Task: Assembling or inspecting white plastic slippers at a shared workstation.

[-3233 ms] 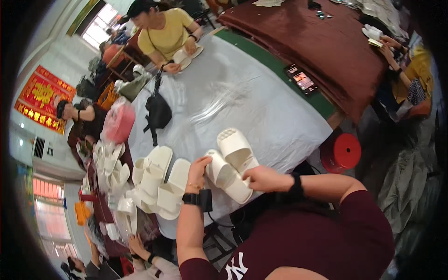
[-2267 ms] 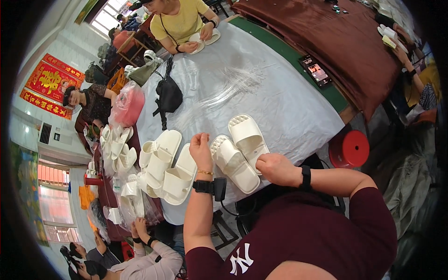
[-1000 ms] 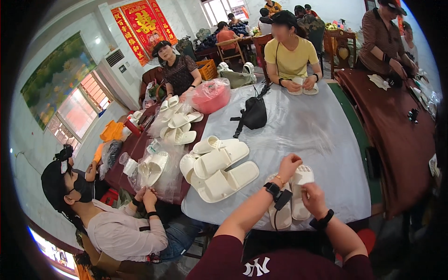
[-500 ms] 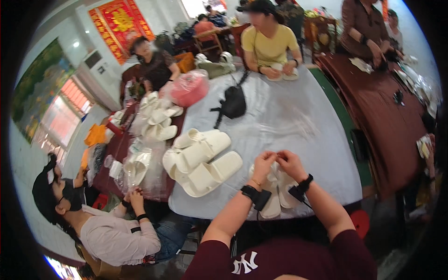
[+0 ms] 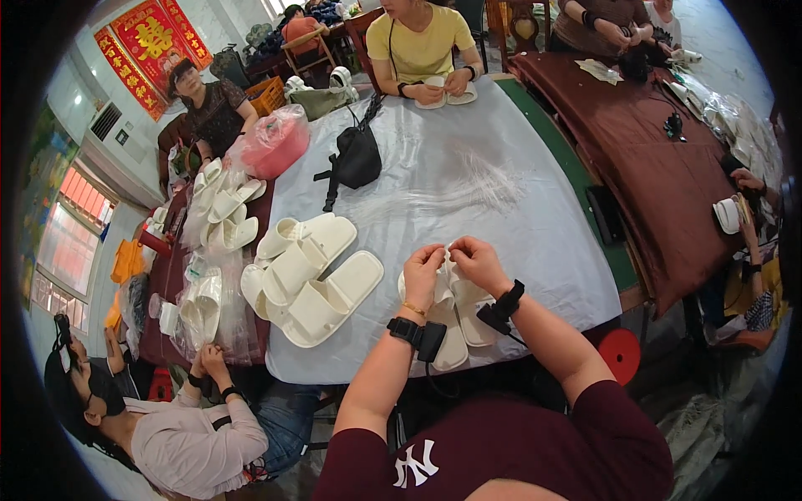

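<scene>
A person's left hand (image 5: 422, 265) and right hand (image 5: 476, 260) meet fingertip to fingertip over a pair of white slippers (image 5: 455, 313) lying at the near edge of a table covered in pale grey plastic sheeting (image 5: 501, 192); both hands are pinched shut on something small at the toe end of the pair, too small to make out. The slippers lie directly beneath the hands and wrists, soles flat on the sheeting, their heels reaching the table's edge toward the person. A black watch-like device (image 5: 411, 332) rides the left wrist and a black band (image 5: 501, 302) the right. Just to the left, apart from the hands, a loose heap of white slippers (image 5: 309, 275) rests on the same sheeting. Further out stands a black shoulder bag (image 5: 357, 157), and beside it, at the table's left corner, a pink plastic bag (image 5: 274, 142). Across the table a person in a yellow shirt (image 5: 422, 42) holds another white pair. At the left, more slippers in clear wrapping (image 5: 209, 250) cover a dark side table, where a seated person in a pale top (image 5: 188, 442) works. A brown-clothed table (image 5: 660, 159) stands at right, and a red stool (image 5: 620, 355) stands below the near corner.
</scene>
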Action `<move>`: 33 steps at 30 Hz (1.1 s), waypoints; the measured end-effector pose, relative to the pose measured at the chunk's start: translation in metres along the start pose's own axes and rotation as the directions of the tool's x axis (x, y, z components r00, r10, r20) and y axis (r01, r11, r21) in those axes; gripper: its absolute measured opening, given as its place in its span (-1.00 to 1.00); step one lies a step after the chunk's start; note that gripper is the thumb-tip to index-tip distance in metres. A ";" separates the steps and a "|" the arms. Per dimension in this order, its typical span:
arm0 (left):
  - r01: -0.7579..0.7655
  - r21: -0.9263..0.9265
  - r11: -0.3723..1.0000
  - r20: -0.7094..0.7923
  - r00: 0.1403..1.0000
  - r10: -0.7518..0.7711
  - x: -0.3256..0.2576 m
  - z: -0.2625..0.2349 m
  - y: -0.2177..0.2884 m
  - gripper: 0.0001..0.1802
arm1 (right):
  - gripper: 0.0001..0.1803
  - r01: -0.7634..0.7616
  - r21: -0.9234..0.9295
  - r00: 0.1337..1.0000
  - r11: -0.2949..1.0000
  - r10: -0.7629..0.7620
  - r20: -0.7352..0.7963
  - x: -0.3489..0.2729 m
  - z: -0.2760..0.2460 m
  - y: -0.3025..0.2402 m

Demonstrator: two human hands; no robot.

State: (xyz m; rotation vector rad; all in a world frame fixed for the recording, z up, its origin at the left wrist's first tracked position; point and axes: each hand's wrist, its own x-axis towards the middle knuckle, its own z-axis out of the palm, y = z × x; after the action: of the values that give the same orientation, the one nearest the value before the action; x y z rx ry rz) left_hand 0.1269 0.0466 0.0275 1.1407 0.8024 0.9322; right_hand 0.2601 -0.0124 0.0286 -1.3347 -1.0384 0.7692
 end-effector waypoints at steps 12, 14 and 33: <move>-0.048 0.067 0.997 0.033 0.998 0.046 -0.002 0.002 0.001 -0.84 | -0.86 -0.019 -0.012 1.000 1.000 0.019 -0.002 0.003 -0.001 0.000; -0.051 0.098 0.994 0.033 0.998 0.048 -0.003 0.003 0.001 -0.85 | -0.86 -0.051 0.110 0.999 0.993 0.051 -0.003 0.004 -0.002 0.001; -0.107 0.187 0.976 0.052 0.994 0.098 -0.004 0.003 0.001 -0.86 | -0.86 -0.110 0.191 0.994 0.975 0.108 0.020 0.001 -0.003 -0.010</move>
State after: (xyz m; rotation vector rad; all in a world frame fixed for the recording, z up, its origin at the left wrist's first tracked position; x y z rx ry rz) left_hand 0.1280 0.0416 0.0291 1.3748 0.8169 0.9278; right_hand 0.2618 -0.0133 0.0391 -1.2301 -0.8801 0.9348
